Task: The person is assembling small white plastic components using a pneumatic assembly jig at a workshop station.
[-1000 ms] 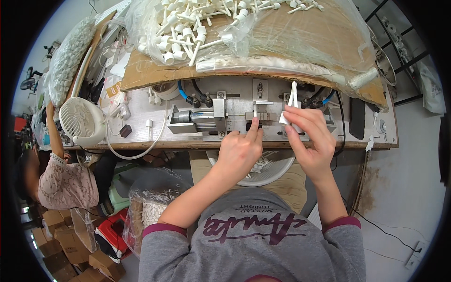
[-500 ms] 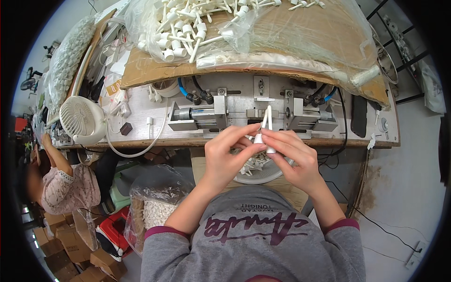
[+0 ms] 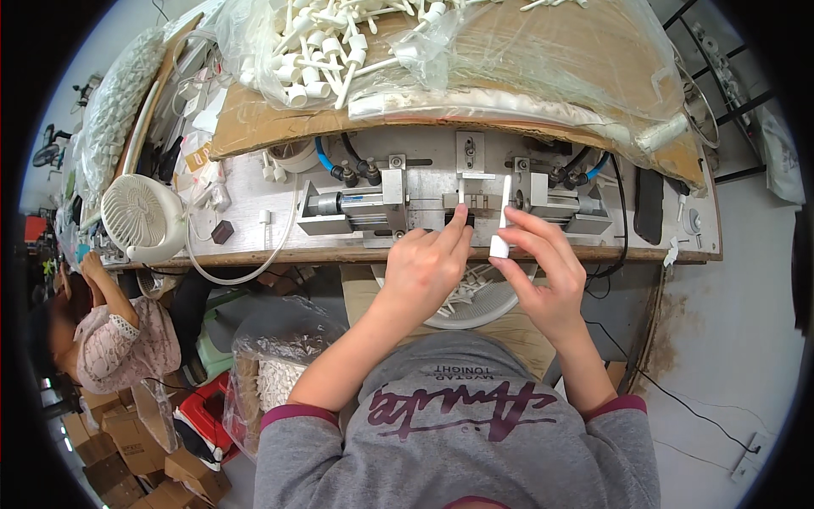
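My right hand (image 3: 547, 265) pinches a white capped plastic stick (image 3: 505, 216) upright between thumb and fingers, its wide cap at the bottom. My left hand (image 3: 430, 270) reaches to the small metal fixture (image 3: 481, 204) in the middle of the bench machine. From its closed fingertips a second white plastic stick (image 3: 462, 190) points up against the fixture; its lower part is hidden by the fingers. Air cylinders, a left one (image 3: 356, 208) and a right one (image 3: 560, 204), flank the fixture. Under my hands a white basket (image 3: 475, 321) holds several similar white pieces.
A plastic-covered cardboard sheet (image 3: 543, 51) with a heap of white capped sticks (image 3: 318, 59) overhangs the machine. A white fan (image 3: 144, 218) and looped hose stand left, a black phone (image 3: 648, 209) right. A co-worker (image 3: 127, 339) sits far left. A bag of white pieces (image 3: 284, 382) stands beside me.
My hands have moved apart. The left went forward to the fixture with one white stick, while the right moved slightly right, holding the other upright.
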{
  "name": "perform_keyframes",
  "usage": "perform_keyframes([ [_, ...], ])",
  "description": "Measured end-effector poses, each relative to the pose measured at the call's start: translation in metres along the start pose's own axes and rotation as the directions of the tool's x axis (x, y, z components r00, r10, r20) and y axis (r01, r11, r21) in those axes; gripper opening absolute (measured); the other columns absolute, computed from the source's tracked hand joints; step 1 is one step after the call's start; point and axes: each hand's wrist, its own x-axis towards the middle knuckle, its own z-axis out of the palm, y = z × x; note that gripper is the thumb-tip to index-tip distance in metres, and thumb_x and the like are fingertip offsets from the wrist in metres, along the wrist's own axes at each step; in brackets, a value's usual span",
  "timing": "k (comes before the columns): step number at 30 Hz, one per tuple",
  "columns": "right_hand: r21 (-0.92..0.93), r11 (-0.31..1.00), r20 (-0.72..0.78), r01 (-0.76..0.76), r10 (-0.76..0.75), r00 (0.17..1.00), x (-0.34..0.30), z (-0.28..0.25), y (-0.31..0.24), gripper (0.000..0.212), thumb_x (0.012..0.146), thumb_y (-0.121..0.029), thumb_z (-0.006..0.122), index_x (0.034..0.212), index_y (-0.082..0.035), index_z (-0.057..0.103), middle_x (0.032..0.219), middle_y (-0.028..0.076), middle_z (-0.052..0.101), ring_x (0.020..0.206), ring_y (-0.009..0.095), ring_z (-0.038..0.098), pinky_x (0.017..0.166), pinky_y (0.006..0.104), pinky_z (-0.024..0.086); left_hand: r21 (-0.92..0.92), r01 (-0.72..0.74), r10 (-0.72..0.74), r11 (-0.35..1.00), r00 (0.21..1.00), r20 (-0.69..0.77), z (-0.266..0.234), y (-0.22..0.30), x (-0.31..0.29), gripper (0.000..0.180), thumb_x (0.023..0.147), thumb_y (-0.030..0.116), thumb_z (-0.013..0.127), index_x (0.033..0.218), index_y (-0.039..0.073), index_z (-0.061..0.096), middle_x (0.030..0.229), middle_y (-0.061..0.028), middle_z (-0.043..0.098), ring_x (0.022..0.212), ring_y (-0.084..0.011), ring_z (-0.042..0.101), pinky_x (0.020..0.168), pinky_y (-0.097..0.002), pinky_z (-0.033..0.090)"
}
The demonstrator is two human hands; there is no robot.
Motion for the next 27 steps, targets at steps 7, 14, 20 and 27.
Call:
perform_keyframes([
  [7,-0.024,0.998,-0.027,-0.056,0.056,0.998,-0.006,-0.004,-0.002,0.03,0.073,-0.001,0.078,0.102,-0.003,0.07,0.109,0.01,0.062,0.093,0.024,0.065,0.075,0.0324,0.055,0.024,0.03,-0.03,0.999,0.999,0.041,0.0,0.0,0.003,0.028,0.072,0.02,0.079,0.093,0.003,0.072,0.115,-0.0123,0.07,0.05,-0.0174,0.061,0.051,-0.0277,0.049],
  [14,-0.157,0.978,0.034,0.139,-0.135,0.99,0.002,0.007,0.004,0.028,0.076,-0.001,0.074,0.103,0.003,0.066,0.119,0.014,0.063,0.096,0.029,0.066,0.079,0.0362,0.055,-0.014,0.043,-0.043,0.999,0.999,-0.012,0.001,0.001,0.002,0.028,0.071,0.018,0.079,0.094,0.004,0.071,0.113,-0.0104,0.071,0.05,-0.0183,0.06,0.052,-0.0285,0.05],
  [20,-0.375,0.889,0.219,0.263,-0.191,0.957,-0.003,0.02,0.009,0.027,0.075,-0.004,0.067,0.101,0.003,0.066,0.129,0.017,0.062,0.068,0.02,0.065,0.067,0.0306,0.054,-0.287,0.037,0.037,0.957,0.968,0.246,-0.03,0.002,-0.024,0.026,0.073,0.021,0.078,0.093,0.006,0.071,0.111,-0.0055,0.071,0.059,-0.0198,0.063,0.056,-0.0312,0.051],
  [27,-0.537,0.764,0.298,0.357,-0.224,0.928,-0.003,0.039,0.002,0.025,0.072,-0.01,0.064,0.095,0.001,0.065,0.124,0.019,0.065,0.049,0.012,0.055,0.052,0.0245,0.045,-0.369,0.055,0.058,0.928,0.956,0.288,-0.028,0.004,-0.047,0.029,0.074,0.029,0.079,0.093,0.008,0.071,0.098,-0.0018,0.07,0.069,-0.0217,0.066,0.061,-0.0325,0.052],
])
